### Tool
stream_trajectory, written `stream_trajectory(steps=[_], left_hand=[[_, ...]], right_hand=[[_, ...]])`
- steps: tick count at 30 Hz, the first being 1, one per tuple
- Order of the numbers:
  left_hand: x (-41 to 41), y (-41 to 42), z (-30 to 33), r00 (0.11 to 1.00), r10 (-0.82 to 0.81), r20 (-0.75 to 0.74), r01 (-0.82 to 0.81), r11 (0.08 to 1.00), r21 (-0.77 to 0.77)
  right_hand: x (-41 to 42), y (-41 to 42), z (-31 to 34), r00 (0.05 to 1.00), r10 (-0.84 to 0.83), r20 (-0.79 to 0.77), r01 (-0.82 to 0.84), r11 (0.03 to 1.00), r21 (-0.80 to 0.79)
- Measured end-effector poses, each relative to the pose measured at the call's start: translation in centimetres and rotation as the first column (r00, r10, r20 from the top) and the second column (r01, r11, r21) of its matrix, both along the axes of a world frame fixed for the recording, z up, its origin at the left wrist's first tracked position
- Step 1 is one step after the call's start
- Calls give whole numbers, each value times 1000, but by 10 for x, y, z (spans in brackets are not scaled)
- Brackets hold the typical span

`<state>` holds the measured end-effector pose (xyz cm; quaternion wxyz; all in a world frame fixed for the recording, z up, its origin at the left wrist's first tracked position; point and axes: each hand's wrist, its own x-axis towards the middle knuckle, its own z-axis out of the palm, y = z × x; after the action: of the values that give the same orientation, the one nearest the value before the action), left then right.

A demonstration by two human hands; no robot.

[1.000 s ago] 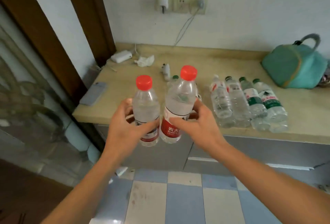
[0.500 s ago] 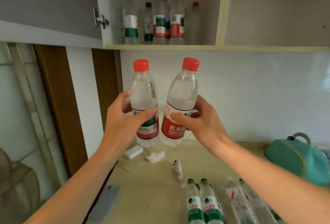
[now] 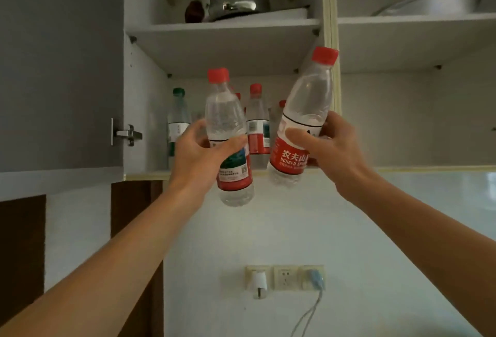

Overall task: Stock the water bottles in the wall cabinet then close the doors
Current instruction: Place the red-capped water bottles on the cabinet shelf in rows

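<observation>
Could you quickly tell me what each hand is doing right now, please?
Left hand: grips the upright red-capped bottle.
Right hand: grips the tilted red-capped bottle.

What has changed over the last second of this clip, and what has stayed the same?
Both hands lifted their bottles from counter height up to the open cabinet's lower shelf. The right bottle now tilts right; the left bottle stays nearly upright. Unchanged: left hand and right hand keep gripping one bottle each, and neither is shelved yet.

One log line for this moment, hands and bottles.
left hand: grips upright bottle | right hand: grips tilted bottle | both below cabinet shelf | door: open
</observation>
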<state>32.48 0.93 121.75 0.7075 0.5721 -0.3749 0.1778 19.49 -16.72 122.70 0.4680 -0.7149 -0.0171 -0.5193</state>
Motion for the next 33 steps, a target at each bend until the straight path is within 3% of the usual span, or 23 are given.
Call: stream_trajectory(steps=[6,13,20,23,33], left_hand=[[43,-47,32,1000,-8,-14,8,1000,30],[72,-77,64,982,-182,-59,181,983,-12],[95,-108,61,992,-128,-24,129,991,31],[103,-120,57,997,-77,20,76,996,44],[115,-151,61,991,-136,9,134,981,139]], right_hand=[[45,-37,33,986,-151,-74,150,989,-21],[78,-56,55,924,-333,-188,334,942,-27],[101,-59,61,757,-599,-261,558,800,-219],[106,-63,62,708,-646,-286,584,763,-276],[123,-66,52,617,-730,-294,659,683,-315]])
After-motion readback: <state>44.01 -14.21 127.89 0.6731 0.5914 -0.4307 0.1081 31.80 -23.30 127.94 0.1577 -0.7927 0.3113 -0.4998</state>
